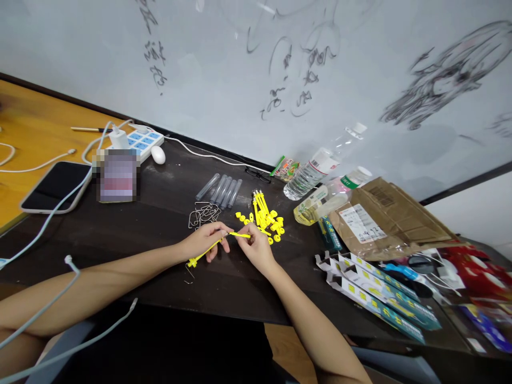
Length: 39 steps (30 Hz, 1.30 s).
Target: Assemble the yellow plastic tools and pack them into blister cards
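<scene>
A thin yellow rod (210,248) with a wider collar and a bent wire at its lower end is gripped in my left hand (207,237), sloping down to the left. My right hand (256,248) pinches a second slim yellow piece (240,234), whose tip meets a small metal bit at my left fingertips. I cannot tell whether the two are joined. Just beyond my right hand lie several yellow rods with metal tips (261,202) and a scatter of small yellow caps (276,226). Bent wire hooks (204,215) are heaped beyond my left hand.
Clear tubes (226,191) lie behind the hooks. At right are two plastic bottles (316,170), a cardboard package (380,213) and open teal-white boxes (376,298). A phone (56,184), power strip (146,143) and loose cables are at left. A whiteboard (208,80) rises behind.
</scene>
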Tool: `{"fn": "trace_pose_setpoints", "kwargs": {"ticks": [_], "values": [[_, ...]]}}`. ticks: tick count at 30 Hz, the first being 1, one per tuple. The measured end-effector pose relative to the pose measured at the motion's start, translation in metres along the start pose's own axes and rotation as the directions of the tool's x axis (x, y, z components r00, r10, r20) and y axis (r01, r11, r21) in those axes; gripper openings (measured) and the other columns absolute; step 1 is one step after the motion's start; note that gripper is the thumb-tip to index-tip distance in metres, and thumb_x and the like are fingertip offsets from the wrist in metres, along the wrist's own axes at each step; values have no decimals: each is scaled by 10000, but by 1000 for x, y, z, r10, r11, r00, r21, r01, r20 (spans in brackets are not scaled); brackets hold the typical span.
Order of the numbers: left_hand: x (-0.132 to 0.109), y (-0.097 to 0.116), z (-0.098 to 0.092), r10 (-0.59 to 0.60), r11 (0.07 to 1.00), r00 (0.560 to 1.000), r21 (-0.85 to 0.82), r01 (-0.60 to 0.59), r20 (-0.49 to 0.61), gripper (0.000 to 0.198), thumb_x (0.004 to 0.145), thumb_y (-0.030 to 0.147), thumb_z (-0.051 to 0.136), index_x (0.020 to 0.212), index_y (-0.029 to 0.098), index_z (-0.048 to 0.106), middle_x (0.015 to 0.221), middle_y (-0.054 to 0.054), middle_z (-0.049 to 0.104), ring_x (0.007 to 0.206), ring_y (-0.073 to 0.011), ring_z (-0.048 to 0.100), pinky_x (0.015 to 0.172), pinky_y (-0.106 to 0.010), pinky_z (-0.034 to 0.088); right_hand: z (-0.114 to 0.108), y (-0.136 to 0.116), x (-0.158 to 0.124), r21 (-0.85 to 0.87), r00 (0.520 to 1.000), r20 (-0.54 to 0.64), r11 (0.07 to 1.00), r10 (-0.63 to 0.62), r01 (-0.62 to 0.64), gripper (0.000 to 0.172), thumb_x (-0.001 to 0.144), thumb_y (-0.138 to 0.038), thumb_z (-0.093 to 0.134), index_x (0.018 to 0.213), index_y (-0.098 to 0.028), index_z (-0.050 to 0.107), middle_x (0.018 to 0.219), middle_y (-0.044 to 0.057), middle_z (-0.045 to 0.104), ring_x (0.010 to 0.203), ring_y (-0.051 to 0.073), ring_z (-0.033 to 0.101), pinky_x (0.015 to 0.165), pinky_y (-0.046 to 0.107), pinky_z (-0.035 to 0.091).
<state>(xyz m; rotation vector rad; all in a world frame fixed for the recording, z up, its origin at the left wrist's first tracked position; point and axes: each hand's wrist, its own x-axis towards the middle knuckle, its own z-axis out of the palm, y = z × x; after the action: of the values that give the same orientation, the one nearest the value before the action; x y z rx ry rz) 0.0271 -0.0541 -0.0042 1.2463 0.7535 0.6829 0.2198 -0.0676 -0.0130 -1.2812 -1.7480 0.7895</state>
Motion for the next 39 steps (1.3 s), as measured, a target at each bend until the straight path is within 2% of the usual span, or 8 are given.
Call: {"fn": "trace_pose_setpoints", "kwargs": {"ticks": [11, 17, 23, 27, 29, 32, 35, 39], "values": [[-5, 12, 4, -145, 989, 980, -13, 148, 134, 326, 844, 402, 535, 1009, 122, 554, 684, -37, 662, 265, -35, 392, 265, -149, 256, -10, -6, 10, 468, 967, 222, 856, 127, -220, 225, 757, -322, 623, 928, -199, 544, 581, -64, 535, 431, 73, 485, 420, 205, 443], [-4, 7, 3, -139, 989, 984, -41, 144, 115, 289, 821, 374, 548, 1009, 156, 528, 738, -35, 663, 340, -59, 468, 315, -166, 372, -7, -2, 11, 441, 986, 126, 884, 109, -154, 249, 706, -194, 526, 952, -220, 548, 746, -39, 531, 484, 65, 504, 379, 174, 433], [-1, 7, 2, -91, 980, 995, -173, 97, 44, 151, 787, 265, 529, 889, 152, 527, 649, -16, 630, 307, -38, 380, 283, -139, 264, -8, 3, 7, 111, 999, 45, 993, 30, -35, 314, 710, -112, 437, 978, -219, 562, 727, -16, 521, 566, 109, 487, 491, 220, 418], [1, 5, 0, -82, 973, 997, -215, 82, 7, 121, 797, 253, 507, 877, 166, 530, 591, 18, 584, 298, -18, 303, 286, -118, 186, -13, -4, 11, -132, 994, -49, 987, -103, 95, 172, 799, -181, 457, 912, -210, 584, 838, 25, 575, 686, 148, 509, 647, 275, 422], [3, 3, -2, -70, 973, 998, -220, 67, -3, 128, 800, 269, 514, 883, 173, 525, 593, 22, 583, 298, -17, 301, 286, -119, 186, -18, -10, 23, -254, 994, -59, 965, -87, 69, 149, 844, -260, 456, 898, -209, 585, 827, 24, 595, 679, 153, 519, 652, 274, 404], [4, -1, -2, -38, 974, 999, -224, 31, -28, 143, 806, 289, 524, 890, 174, 519, 602, 22, 586, 297, -21, 324, 281, -124, 190, -22, -19, 54, -493, 996, 24, 868, 81, -58, 240, 883, -387, 435, 863, -205, 590, 695, 14, 606, 640, 165, 548, 608, 264, 371], [4, 1, -1, -16, 976, 999, -220, 5, -52, 157, 805, 302, 542, 884, 171, 509, 602, 22, 586, 296, -26, 349, 278, -127, 195, -16, -24, 91, -717, 985, -6, 686, 170, -123, 368, 905, -449, 386, 827, -173, 617, 802, 98, 668, 772, 220, 616, 653, 285, 385], [2, 8, -2, -16, 977, 996, -215, -3, -84, 202, 809, 340, 568, 893, 166, 506, 599, 22, 584, 292, -14, 321, 285, -122, 169, 0, -22, 126, -774, 950, -11, 599, 311, -205, 440, 900, -468, 395, 889, -113, 656, 945, 200, 685, 904, 265, 642, 725, 299, 409]]}}
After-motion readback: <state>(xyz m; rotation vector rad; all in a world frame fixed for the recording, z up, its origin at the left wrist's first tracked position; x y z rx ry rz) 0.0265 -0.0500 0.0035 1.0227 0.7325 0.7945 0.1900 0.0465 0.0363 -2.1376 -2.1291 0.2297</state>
